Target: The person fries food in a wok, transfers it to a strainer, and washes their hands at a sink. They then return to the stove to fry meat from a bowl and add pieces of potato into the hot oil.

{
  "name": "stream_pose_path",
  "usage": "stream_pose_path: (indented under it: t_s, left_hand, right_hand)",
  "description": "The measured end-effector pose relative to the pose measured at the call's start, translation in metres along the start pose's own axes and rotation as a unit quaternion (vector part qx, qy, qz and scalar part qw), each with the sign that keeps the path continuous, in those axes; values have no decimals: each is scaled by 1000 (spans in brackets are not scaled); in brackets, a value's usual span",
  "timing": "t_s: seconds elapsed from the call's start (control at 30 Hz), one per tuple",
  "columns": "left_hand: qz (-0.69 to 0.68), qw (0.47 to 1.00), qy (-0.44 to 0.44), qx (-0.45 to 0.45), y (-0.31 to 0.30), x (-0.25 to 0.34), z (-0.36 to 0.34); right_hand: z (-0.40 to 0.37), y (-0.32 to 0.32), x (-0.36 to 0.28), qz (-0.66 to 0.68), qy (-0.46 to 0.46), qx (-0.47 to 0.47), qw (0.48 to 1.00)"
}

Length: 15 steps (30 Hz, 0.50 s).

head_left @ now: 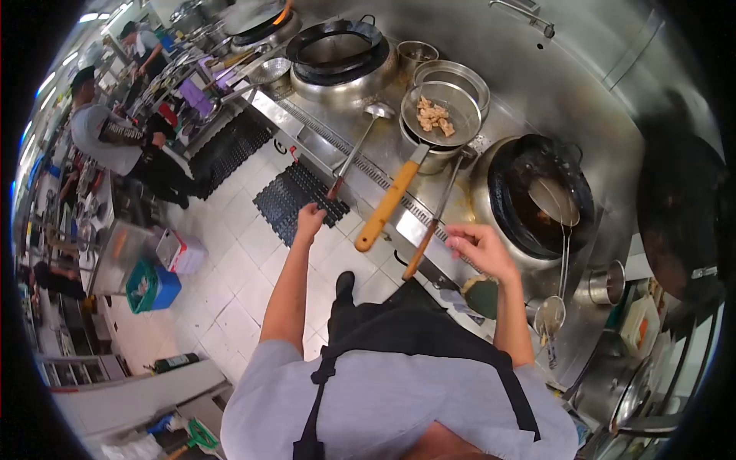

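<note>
Your left grip: fingers drawn in; whether it holds anything, cannot tell; near the red-handled ladle. Your right grip: loosely curled, bare, near a wok with dark liquid. One wooden-handled strainer, bearing pale pieces: over a pot on your tabletop, handle overhanging the edge. Second wok: beyond.

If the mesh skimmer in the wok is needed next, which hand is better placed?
Probably the right hand: it looks empty and is nearer the wok and mesh skimmer. The left hand is farther away, near the ladle.
</note>
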<state>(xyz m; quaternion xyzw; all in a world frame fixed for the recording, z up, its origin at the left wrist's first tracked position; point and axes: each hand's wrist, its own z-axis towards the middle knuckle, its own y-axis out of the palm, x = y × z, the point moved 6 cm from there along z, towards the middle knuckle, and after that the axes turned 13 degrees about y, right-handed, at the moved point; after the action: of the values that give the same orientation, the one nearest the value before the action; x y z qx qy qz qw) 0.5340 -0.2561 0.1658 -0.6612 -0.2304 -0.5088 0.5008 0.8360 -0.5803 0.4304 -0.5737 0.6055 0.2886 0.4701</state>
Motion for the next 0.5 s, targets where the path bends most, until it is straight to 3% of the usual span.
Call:
stream_pose_path:
  t_s: [0.07, 0.1, 0.17, 0.23, 0.33, 0.43, 0.5]
  left_hand:
    - [-93, 992, -39, -73, 21, 10, 45]
    - [-209, 965, -128, -90, 37, 3, 58]
    - [-279, 914, -234, -179, 54, 27, 64]
    - [-376, 863, -217, -259, 70, 46, 73]
    - [-535, 782, -160, -277, 67, 105, 94]
    - [-475, 831, -102, -272, 41, 151, 82]
    - [-382, 889, 58, -245, 37, 171, 76]
  right_hand:
    - [29, 18, -40, -1, -28, 3, 1000]
    - [48, 30, -55, 27, -31, -8, 999]
    - [88, 59, -89, 24, -19, -24, 999]
    - [138, 85, -100, 29, 16, -31, 999]
    - [218, 102, -91, -12, 48, 43, 998]
    - [272, 107, -85, -130, 25, 165, 978]
    - [282, 118, -93, -115, 8, 167, 979]
